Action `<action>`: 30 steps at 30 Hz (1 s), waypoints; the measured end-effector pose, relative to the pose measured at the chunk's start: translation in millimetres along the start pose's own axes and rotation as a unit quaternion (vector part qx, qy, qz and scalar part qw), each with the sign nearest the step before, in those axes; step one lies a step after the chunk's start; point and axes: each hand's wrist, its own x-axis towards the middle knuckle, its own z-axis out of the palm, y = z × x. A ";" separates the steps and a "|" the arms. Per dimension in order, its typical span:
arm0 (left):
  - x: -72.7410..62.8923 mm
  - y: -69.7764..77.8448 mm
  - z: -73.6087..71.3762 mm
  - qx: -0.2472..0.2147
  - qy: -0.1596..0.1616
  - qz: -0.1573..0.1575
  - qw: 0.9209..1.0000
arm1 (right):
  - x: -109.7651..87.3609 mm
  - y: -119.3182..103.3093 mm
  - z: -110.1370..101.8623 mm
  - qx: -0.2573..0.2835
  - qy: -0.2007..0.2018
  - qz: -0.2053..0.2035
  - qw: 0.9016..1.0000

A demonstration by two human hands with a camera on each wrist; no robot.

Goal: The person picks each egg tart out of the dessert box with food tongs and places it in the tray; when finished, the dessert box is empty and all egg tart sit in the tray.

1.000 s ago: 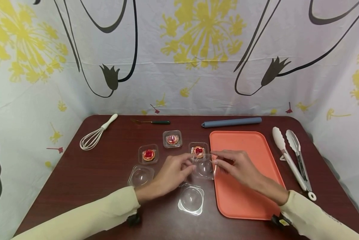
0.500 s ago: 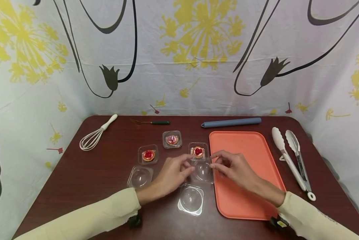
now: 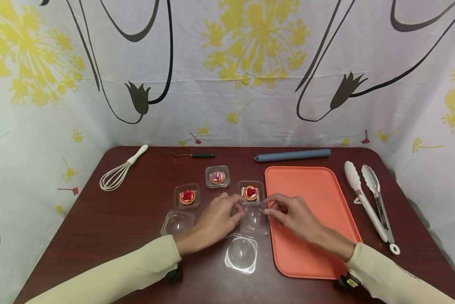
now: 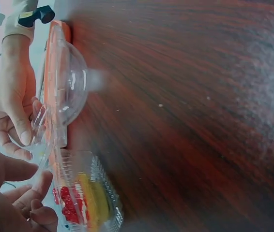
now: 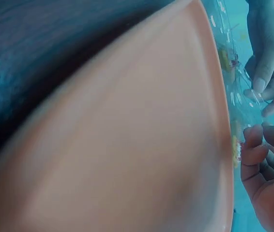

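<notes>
A clear domed plastic lid (image 3: 255,218) is held between both hands, just in front of a clear container (image 3: 261,185) with a small red-topped tart (image 3: 250,193) in it. My left hand (image 3: 218,217) pinches the lid's left edge with thumb and fingers. On the opposite edge, the right hand (image 3: 297,216) pinches likewise. In the left wrist view, the held lid (image 4: 44,145) is tilted above the tart's container (image 4: 110,193). Whether lid and container are joined cannot be told.
Two more tarts sit in clear containers (image 3: 177,190) (image 3: 208,171). Two domed lids (image 3: 177,224) (image 3: 242,253) lie nearby. An orange tray (image 3: 318,253) is at right, beside tongs (image 3: 368,204). A whisk (image 3: 117,175), a fork (image 3: 201,155) and a blue rod (image 3: 293,155) lie farther back.
Both hands have kept their pinch on the lid. The right hand has shifted slightly left and its fingers have drawn in closer. Containers and tray have stayed put.
</notes>
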 end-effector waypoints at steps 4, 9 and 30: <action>1.8 -1.3 1.0 0.007 -0.006 0.008 1.000 | -0.5 2.6 0.7 -0.004 -0.005 0.003 1.000; 5.0 -2.9 1.6 0.018 -0.011 0.012 1.000 | 0.4 4.4 -0.3 0.001 -0.019 0.014 1.000; 9.7 -5.8 2.2 0.077 -0.017 0.026 0.997 | 10.0 5.9 -1.9 -0.071 -0.017 -0.006 0.997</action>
